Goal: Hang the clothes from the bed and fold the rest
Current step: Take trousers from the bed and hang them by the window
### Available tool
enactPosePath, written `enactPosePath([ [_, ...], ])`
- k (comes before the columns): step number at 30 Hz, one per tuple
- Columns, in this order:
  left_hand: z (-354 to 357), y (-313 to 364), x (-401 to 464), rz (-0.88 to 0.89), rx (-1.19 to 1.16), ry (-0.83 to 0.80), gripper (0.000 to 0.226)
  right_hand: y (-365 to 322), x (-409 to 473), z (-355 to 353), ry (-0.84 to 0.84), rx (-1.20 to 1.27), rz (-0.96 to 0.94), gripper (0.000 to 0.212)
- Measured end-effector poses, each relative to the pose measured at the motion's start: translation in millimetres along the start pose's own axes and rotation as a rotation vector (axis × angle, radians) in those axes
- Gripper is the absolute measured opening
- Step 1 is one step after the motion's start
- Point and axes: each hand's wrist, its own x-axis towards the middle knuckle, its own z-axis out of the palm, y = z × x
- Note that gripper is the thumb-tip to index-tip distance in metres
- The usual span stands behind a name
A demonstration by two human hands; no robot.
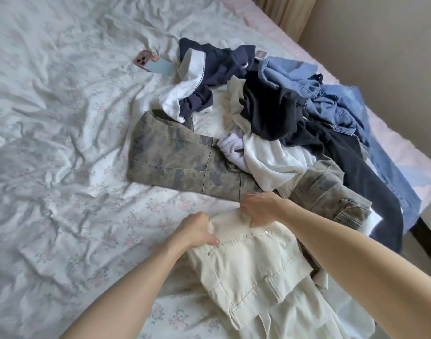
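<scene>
Cream corduroy garment with metal snaps [253, 265] lies at near bed edge; left hand [197, 228] and right hand [261, 209] both pinch its top hem. Risk: lifting drags camouflage cargo trousers [175, 160] underneath, toppling pile.

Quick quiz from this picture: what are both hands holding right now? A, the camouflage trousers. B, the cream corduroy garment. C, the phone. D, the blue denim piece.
B: the left hand and right hand both grip the top edge of the cream corduroy garment on the bed.
</scene>
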Motion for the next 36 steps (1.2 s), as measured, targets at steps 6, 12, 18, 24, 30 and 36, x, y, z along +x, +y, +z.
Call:
enactPosePath([
  [6, -62.9, 16.4, -32.2, 0.082, -0.067, 0.161, 0.029, 0.1, -25.1, -55.7, 0.253, 0.076, 0.051, 0.025],
  [12, -138.5, 14.5, -54.9, 0.035, 0.042, 0.502, 0.027, -19.6, -24.3, -115.7, 0.698, 0.058, 0.081, 0.031],
  [18, -105.3, 17.6, -70.1, 0.097, 0.311, 0.861, 0.018, -29.5, -26.0, -91.0, 0.898, 0.05, 0.113, 0.031],
  [24, -41.1, 27.4, -85.9, 0.353, 0.259, 0.803, 0.031, -20.7, -57.7, -28.8, 0.914, 0.08, 0.067, 0.036],
  [30, 13.4, 30.2, -112.5, 0.598, 0.243, 0.493, 0.058, -12.5, -109.4, 28.7, 0.838, 0.048, -0.037, 0.05],
  [36, 78.0, 29.8, -111.1, 0.591, 0.554, 0.174, 0.064, -19.7, -141.1, 118.6, 0.729, 0.016, -0.041, 0.039],
])
